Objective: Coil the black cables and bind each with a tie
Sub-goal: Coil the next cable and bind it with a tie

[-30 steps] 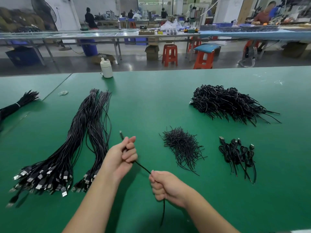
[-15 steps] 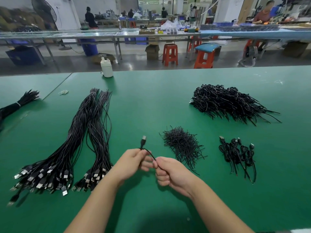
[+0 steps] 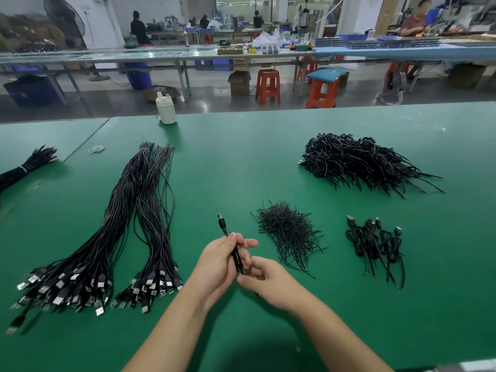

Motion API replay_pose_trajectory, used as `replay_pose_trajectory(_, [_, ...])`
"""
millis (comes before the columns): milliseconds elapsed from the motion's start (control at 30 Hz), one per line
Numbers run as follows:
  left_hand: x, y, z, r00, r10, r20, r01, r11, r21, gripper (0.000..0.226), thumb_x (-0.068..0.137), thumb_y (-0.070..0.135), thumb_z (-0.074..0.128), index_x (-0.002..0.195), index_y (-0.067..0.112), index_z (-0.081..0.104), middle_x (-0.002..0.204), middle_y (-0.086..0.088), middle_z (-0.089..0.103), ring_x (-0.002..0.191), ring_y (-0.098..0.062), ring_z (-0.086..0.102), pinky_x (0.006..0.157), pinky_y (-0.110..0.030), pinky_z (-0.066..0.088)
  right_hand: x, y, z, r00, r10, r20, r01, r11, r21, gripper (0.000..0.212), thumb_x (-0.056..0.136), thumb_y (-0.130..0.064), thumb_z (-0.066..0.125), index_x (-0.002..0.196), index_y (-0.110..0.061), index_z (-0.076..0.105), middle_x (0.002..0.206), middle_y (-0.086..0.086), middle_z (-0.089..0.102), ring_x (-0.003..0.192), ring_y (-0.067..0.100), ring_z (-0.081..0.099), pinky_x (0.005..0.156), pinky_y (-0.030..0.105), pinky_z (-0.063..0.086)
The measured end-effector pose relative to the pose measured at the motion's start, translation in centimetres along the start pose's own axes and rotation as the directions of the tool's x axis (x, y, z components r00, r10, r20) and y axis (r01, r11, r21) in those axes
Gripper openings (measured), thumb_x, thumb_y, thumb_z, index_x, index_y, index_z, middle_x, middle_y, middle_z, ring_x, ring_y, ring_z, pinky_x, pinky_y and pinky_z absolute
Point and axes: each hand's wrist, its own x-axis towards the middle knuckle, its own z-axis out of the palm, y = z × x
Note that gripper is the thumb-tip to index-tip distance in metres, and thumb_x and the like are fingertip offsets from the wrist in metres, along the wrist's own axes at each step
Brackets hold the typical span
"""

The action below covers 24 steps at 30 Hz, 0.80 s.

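left hand (image 3: 217,261): fingers curl round folded cable (image 3: 236,257), keeping loops gathered | right hand (image 3: 264,279): fingertips pinch its lower end, plug above fingers | ties (image 3: 288,229) just beyond, within reach

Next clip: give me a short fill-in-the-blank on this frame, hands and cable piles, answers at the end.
1. The folded black cable is gripped by the ____ hand.
2. The pile of loose ties lies to the ____ of both hands.
3. The white bottle stands at the table's ____ edge.
Answers: left; right; far
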Motion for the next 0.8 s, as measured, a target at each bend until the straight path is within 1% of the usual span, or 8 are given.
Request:
replay_pose_trajectory(100, [0.0, 0.0, 0.4, 0.997, -0.028, 0.078, 0.031, 0.999, -0.032, 0.023, 0.102, 0.015, 0.041, 0.087, 0.002, 0.051, 0.085, -0.021, 0.070, 0.057, -0.023, 0.061, 0.062, -0.036, 0.053, 0.0, -0.2, 0.1, 1.000, -0.009, -0.002, 0.009, 0.954, 0.299, 0.039, 0.087, -0.001, 0.070, 0.122, 0.005, 0.054, 0.096, 0.006, 0.061, 0.096, 0.012, 0.058, 0.101, 0.033, 0.048])
replay_pose_trajectory(233, [-0.3, 0.2, 0.4, 0.963, -0.119, 0.243, 0.124, 0.992, -0.004, 0.024, 0.095, 0.018, 0.049, 0.083, -0.001, 0.059, 0.098, -0.031, 0.068, 0.078, -0.034, 0.072, 0.068, -0.034, 0.060, -0.1, -0.4, 0.3, 0.990, -0.019, -0.142, 0.067, 0.938, 0.340, 0.043, 0.080, 0.001, 0.076, 0.117, 0.006, 0.055, 0.101, 0.031, 0.059, 0.099, 0.019, 0.051, 0.095, 0.030, 0.049])
replay_pose_trajectory(300, [-0.3, 0.8, -0.1, 0.926, -0.167, 0.337, 0.145, 0.985, 0.091, 0.029, 0.097, 0.019, 0.050, 0.082, 0.002, 0.069, 0.105, -0.031, 0.068, 0.092, -0.039, 0.071, 0.078, -0.037, 0.059, -0.3, -0.4, 0.5, 0.987, -0.032, -0.160, 0.084, 0.940, 0.330, 0.045, 0.079, 0.001, 0.076, 0.118, 0.009, 0.054, 0.115, 0.049, 0.049, 0.112, 0.028, 0.053, 0.105, 0.047, 0.044])
replay_pose_trajectory(400, [-0.3, 1.4, -0.5, 0.888, -0.212, 0.408, 0.131, 0.967, 0.219, 0.033, 0.099, 0.022, 0.049, 0.084, 0.009, 0.075, 0.109, -0.030, 0.068, 0.100, -0.037, 0.070, 0.089, -0.037, 0.056, -0.4, -0.2, 1.2, 0.975, -0.039, -0.217, 0.113, 0.934, 0.338, 0.045, 0.080, 0.000, 0.075, 0.117, 0.012, 0.053, 0.116, 0.052, 0.038, 0.122, 0.044, 0.046, 0.104, 0.066, 0.031])
replay_pose_trajectory(467, [-0.3, 1.5, -0.4, 0.894, -0.221, 0.389, 0.083, 0.937, 0.341, 0.038, 0.103, 0.022, 0.044, 0.087, 0.011, 0.077, 0.107, -0.028, 0.070, 0.101, -0.034, 0.070, 0.090, -0.035, 0.055, -0.4, 0.0, 1.5, 0.970, -0.050, -0.238, 0.133, 0.928, 0.349, 0.039, 0.082, 0.002, 0.072, 0.117, 0.009, 0.057, 0.117, 0.051, 0.040, 0.119, 0.034, 0.049, 0.105, 0.063, 0.033])
replay_pose_trajectory(533, [-0.3, 1.3, -0.4, 0.917, -0.211, 0.338, 0.033, 0.885, 0.464, 0.038, 0.105, 0.021, 0.041, 0.091, 0.010, 0.075, 0.103, -0.025, 0.072, 0.102, -0.032, 0.070, 0.091, -0.036, 0.055, -0.5, 0.0, 1.4, 0.968, -0.093, -0.233, 0.165, 0.935, 0.314, 0.030, 0.083, 0.001, 0.070, 0.112, -0.001, 0.066, 0.109, 0.040, 0.060, 0.099, 0.019, 0.058, 0.098, 0.044, 0.048])
replay_pose_trajectory(667, [-0.4, 1.1, -0.3, 0.968, -0.068, 0.244, -0.140, 0.661, 0.737, 0.030, 0.104, 0.018, 0.045, 0.092, 0.011, 0.072, 0.093, -0.002, 0.077, 0.096, -0.019, 0.071, 0.093, -0.028, 0.052, -0.5, 0.3, 0.7, 0.933, -0.140, -0.331, 0.156, 0.987, 0.024, 0.014, 0.083, -0.015, 0.068, 0.094, -0.009, 0.061, 0.082, 0.010, 0.067, 0.074, 0.010, 0.054, 0.072, 0.036, 0.048])
replay_pose_trajectory(800, [-1.0, 0.9, 1.0, 0.986, 0.071, 0.150, -0.163, 0.241, 0.957, 0.037, 0.101, 0.035, 0.046, 0.068, 0.020, 0.055, 0.064, 0.013, 0.062, 0.061, -0.005, 0.053, 0.057, -0.017, 0.041, -0.4, 1.1, 0.5, 0.935, -0.221, -0.277, 0.046, 0.850, -0.524, 0.008, 0.096, -0.023, 0.045, 0.103, -0.024, 0.048, 0.095, -0.005, 0.057, 0.082, 0.019, 0.056, 0.073, 0.037, 0.044])
